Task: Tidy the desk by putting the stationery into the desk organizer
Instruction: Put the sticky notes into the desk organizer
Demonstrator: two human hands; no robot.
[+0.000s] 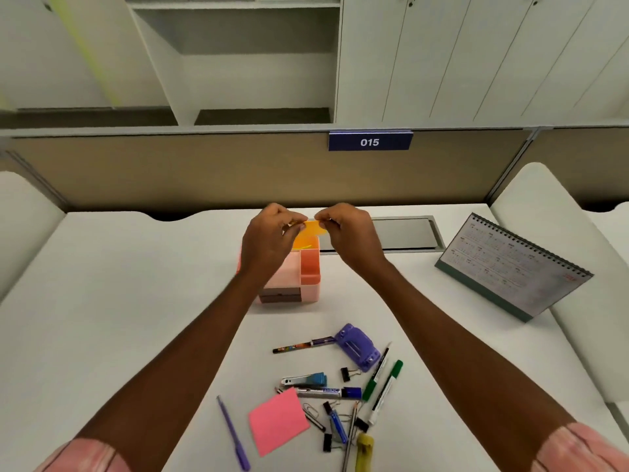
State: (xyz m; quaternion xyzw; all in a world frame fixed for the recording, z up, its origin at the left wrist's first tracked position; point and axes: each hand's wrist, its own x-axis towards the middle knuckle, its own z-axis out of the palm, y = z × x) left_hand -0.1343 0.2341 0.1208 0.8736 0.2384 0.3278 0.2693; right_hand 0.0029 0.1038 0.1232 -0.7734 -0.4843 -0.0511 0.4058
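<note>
Left hand point(269, 236) and right hand point(347, 233) both pinch a small orange paper sticky note point(315, 228) over the pink plastic desk organizer point(306, 270), mid white bench point(119, 284). Pink square sticky pad point(277, 425) at near edge; spiral desk calendar point(510, 267) right; beige partition panel point(204, 168) and white cabinets point(476, 56) behind.

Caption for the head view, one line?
Left hand and right hand pinch an orange sticky note over the pink desk organizer.

A white worktop point(136, 301) carries a pink organizer point(292, 274) mid-back and a calendar point(510, 267) standing at right. Nearer lie a purple punch point(359, 345), pink notes point(277, 424), a purple pen point(233, 434), a blue-capped marker point(326, 391), a binder clip point(345, 374) and a pencil point(350, 434).
</note>
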